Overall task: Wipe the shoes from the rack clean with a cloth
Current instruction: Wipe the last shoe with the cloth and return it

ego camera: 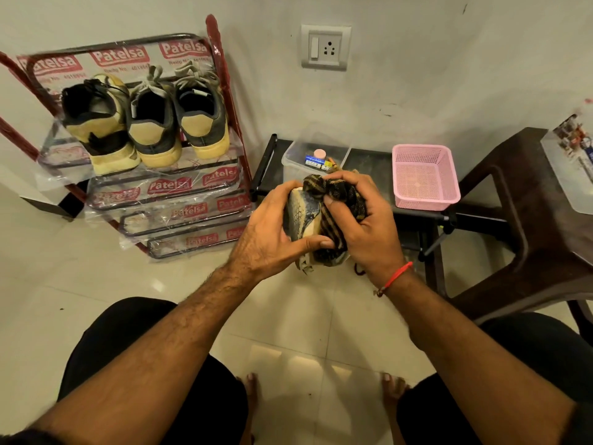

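At the far left, a red-framed shoe rack (224,78), its shelves wrapped in printed plastic, is being leaned against the wall, and three shoes are being kept on its top shelf, heels outward: a black and tan shoe (96,123) on the left, a grey shoe (152,123) in the middle just beside it, and a second grey shoe (202,120) on the right. Further right, above the tiled floor (160,300), a fourth shoe (303,213) is being held in the air in front of the seated person, clear of the rack. It is being gripped by the left hand (272,232), whose fingers are being curled over its upper while the thumb is being pressed along its underside. A dark striped cloth (340,194) is being clutched in the right hand (365,220), bunched under curled fingers and pressed against the shoe's side. A red thread (396,277) is being worn on the right wrist. Behind the hands, a clear plastic box (295,159) with small items is being kept on a low black stand (369,165), with a pink basket (423,178) to its right. A dark brown stool (526,220) is being seen at the far right.
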Available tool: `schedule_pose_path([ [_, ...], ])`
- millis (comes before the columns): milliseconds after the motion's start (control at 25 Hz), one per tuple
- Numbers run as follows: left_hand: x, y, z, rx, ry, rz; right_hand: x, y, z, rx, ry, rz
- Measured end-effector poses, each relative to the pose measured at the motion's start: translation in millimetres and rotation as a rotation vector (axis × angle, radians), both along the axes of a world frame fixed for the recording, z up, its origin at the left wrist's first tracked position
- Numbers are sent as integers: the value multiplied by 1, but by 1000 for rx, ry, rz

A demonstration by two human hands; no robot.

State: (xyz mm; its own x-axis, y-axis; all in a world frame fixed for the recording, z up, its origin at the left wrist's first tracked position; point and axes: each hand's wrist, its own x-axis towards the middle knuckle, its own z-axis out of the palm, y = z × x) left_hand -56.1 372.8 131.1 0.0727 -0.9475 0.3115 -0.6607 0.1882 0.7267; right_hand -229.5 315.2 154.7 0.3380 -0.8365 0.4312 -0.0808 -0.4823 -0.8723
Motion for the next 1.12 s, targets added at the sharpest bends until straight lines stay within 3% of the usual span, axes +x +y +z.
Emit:
schedule_pose_path([
  [160,6,-5,9,-105,170,82,-6,5,-12,21,26,-53],
  [320,2,-2,12,-144,302,105,3,26,13,-179,12,13],
  [560,-14,0,11,-122,237,-101,-5,-1,7,-28,29,-193],
  [800,-8,-3,11,-135,184,-110,-7,17,33,-260,49,-49],
  [960,-4,-4,8,-110,238,-94,-12,37,31,-407,184,27],
  [1120,-8,-1,2,-37,63,-187,-5,10,35,-388,227,-64],
])
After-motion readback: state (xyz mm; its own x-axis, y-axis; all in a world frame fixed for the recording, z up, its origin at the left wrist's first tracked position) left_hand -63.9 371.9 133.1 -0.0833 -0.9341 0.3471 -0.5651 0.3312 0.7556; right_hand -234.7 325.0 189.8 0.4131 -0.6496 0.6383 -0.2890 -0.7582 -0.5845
